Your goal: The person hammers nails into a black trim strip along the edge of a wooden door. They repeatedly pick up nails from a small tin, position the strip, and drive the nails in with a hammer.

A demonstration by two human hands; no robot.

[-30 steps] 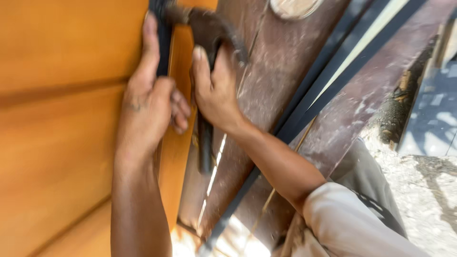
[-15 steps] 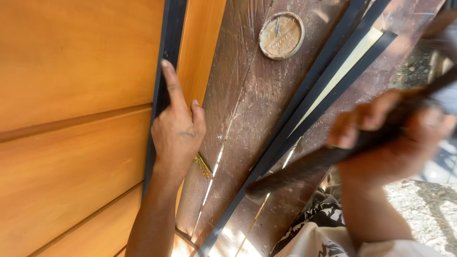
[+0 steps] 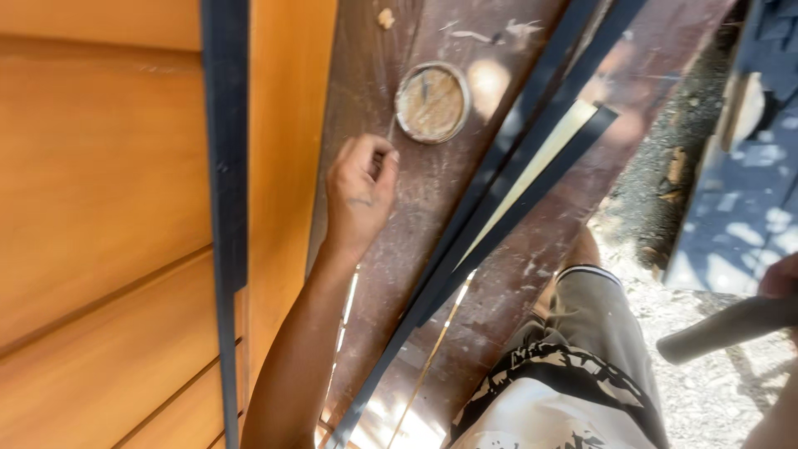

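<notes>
one dark strip (image 3: pixel 226 166) already lies on orange panel (image 3: pixel 100 191), left of fingers. left hand (image 3: pixel 359 193) pinched shut beside small tin (image 3: pixel 431 102); content of fingers cannot tell. right hand (image 3: pixel 783 278) grips tool handle (image 3: pixel 725 329). two strips (image 3: pixel 499 224) wait right of fingers.

Orange wooden panel (image 3: pixel 91 191); gravel ground (image 3: pixel 706 391) (seemingly sunlit).

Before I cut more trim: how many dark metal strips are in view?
3. One dark strip lies along the orange wooden panel. Two more run side by side diagonally across the brown workbench, right of the left hand. Others may lie outside the frame.
</notes>
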